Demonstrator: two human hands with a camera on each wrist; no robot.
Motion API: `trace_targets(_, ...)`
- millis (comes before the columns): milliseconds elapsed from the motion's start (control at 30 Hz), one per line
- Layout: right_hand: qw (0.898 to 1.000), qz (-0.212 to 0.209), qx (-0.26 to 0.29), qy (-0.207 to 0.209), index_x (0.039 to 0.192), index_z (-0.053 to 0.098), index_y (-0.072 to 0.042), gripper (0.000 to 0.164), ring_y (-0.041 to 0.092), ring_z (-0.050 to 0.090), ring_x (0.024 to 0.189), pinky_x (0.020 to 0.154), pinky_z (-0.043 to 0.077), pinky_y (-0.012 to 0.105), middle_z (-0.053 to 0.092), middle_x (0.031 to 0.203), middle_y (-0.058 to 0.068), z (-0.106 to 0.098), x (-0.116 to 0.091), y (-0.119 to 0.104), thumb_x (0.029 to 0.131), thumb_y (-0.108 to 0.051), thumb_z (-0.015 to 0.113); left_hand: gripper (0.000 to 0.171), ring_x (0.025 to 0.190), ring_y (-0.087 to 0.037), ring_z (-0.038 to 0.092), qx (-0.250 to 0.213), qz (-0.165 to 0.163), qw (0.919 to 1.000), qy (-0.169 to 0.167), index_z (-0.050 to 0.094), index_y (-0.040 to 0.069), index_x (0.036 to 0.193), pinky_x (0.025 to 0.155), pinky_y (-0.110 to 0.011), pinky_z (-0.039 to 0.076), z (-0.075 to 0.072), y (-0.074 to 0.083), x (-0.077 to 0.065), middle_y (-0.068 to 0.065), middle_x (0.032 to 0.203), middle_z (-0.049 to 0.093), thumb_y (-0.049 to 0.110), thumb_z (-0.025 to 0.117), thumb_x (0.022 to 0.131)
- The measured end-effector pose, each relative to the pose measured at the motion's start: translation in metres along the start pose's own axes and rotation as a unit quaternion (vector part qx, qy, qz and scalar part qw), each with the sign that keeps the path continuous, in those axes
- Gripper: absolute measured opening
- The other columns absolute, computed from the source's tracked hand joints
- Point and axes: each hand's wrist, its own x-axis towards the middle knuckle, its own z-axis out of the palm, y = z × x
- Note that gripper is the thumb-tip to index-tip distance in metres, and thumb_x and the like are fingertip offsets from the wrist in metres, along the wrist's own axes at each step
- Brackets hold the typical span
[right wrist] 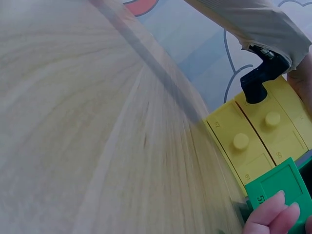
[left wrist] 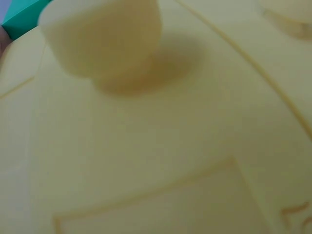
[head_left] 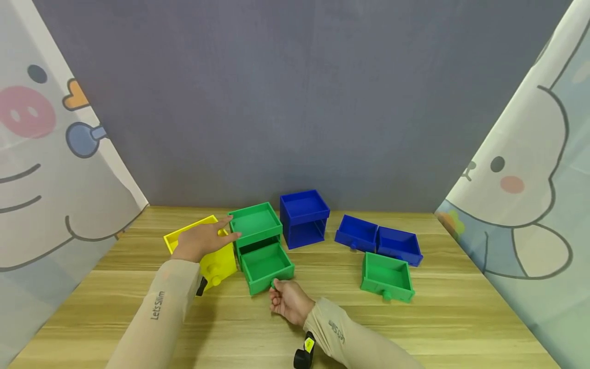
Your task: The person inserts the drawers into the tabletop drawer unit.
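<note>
My right hand (head_left: 290, 301) pinches the knob (head_left: 274, 283) of a green drawer (head_left: 267, 264), which sticks far out of the lower part of the green cabinet (head_left: 255, 221). In the right wrist view, its fingertips lie against the drawer's numbered front (right wrist: 280, 183). My left hand (head_left: 200, 240) lies over the yellow cabinet (head_left: 221, 264), two fingers stretched to the green cabinet's left edge. That yellow cabinet has an open tray top and two drawer fronts with round knobs. One yellow knob (left wrist: 105, 41) fills the upper part of the left wrist view, blurred.
Behind the drawer stands a blue cabinet (head_left: 304, 218) with an open front. To the right lie two blue drawers (head_left: 357, 231) side by side, and a loose green drawer (head_left: 387, 277) in front of them. A grey wall borders the wooden table (head_left: 345, 307) at the back.
</note>
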Motion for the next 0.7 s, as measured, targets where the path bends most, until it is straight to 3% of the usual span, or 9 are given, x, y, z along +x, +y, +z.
trace_targets(400, 1.0, -0.012, -0.016, -0.003, 0.082, 0.045, -0.007, 0.029, 0.006, 0.035, 0.058, 0.06, 0.041, 0.02, 0.04, 0.07, -0.002, 0.0001, 0.0035, 0.0007, 0.106, -0.013, 0.029, 0.08, 0.046, -0.012, 0.022, -0.002, 0.002, 1.0, 0.007, 0.029, 0.023, 0.152, 0.044, -0.028, 0.021, 0.0008, 0.0001, -0.0018, -0.002, 0.055, 0.047, 0.072, 0.036, 0.089)
trace_targets(600, 0.999, -0.012, -0.044, -0.005, 0.082, 0.049, -0.005, 0.029, 0.005, 0.045, 0.057, 0.07, 0.052, 0.027, 0.045, 0.069, -0.001, 0.0048, 0.0069, 0.0009, 0.105, -0.012, 0.032, 0.08, 0.046, -0.013, 0.023, -0.007, -0.003, 1.0, 0.001, 0.028, 0.024, 0.153, 0.045, -0.028, 0.022, 0.0009, 0.0001, -0.0011, -0.002, 0.057, 0.05, 0.072, 0.036, 0.089)
trace_targets(700, 0.998, -0.023, -0.058, 0.003, 0.084, 0.052, -0.001, 0.025, 0.005, 0.05, 0.056, 0.067, 0.054, 0.027, 0.05, 0.068, 0.0, 0.0075, 0.0093, 0.0013, 0.103, -0.01, 0.038, 0.081, 0.046, -0.013, 0.024, -0.007, -0.005, 1.0, 0.0, 0.027, 0.024, 0.153, 0.045, -0.028, 0.023, 0.001, -0.0008, -0.0008, -0.002, 0.058, 0.051, 0.073, 0.035, 0.088)
